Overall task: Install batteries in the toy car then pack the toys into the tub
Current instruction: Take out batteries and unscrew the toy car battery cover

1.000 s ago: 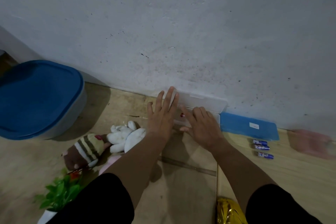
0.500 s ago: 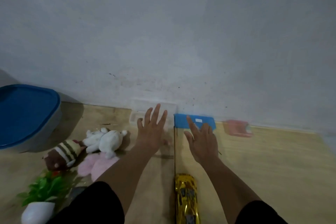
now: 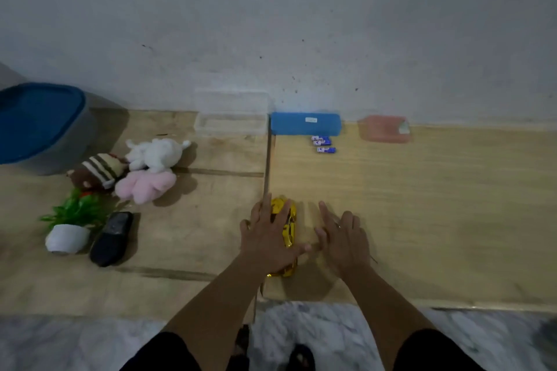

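A shiny gold toy car lies on the wooden board, nose pointing at the wall. My left hand rests flat over its left side with fingers spread, covering much of it. Just right of the car, my right hand hovers open, palm down, holding nothing. Three blue batteries lie near the wall in front of a blue lid. The grey tub with a blue lid stands at the far left. Plush toys lie beside it: white, pink, brown striped.
A clear plastic box stands open against the wall. A red box sits to the right of the blue lid. A fake plant in a white pot and a black shoe-like toy lie at left. Marble floor borders the boards.
Both hands have drawn back from the clear box at the wall to the gold car. The view has tilted down and pulled back.
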`<action>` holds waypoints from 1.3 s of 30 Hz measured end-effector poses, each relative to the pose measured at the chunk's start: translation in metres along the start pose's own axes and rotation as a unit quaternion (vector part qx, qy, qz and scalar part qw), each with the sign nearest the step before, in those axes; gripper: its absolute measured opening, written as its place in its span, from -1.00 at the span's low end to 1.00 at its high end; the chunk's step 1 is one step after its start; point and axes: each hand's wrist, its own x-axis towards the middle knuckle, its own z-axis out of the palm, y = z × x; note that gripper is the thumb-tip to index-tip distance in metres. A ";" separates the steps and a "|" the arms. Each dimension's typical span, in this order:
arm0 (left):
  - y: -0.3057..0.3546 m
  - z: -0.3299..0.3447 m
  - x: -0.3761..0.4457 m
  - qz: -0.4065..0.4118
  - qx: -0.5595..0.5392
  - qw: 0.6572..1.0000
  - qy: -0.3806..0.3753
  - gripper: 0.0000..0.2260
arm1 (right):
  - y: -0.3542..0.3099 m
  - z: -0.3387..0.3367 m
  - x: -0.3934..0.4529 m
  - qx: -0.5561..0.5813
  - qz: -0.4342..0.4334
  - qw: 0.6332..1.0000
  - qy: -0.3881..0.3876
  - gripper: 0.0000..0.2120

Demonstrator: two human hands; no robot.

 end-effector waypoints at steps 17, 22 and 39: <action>0.007 0.002 -0.018 -0.047 -0.191 0.978 0.076 -0.20 | -0.009 -0.026 0.009 0.014 -0.092 0.993 -0.068 -0.50; -0.007 -0.023 -0.017 -0.020 -0.380 0.924 0.043 -0.20 | -0.027 -0.055 0.022 0.087 -0.122 0.986 -0.074 -0.35; -0.031 -0.121 -0.030 0.054 -0.727 0.685 0.003 -0.31 | -0.097 -0.148 0.062 0.465 -0.090 0.857 -0.201 -0.55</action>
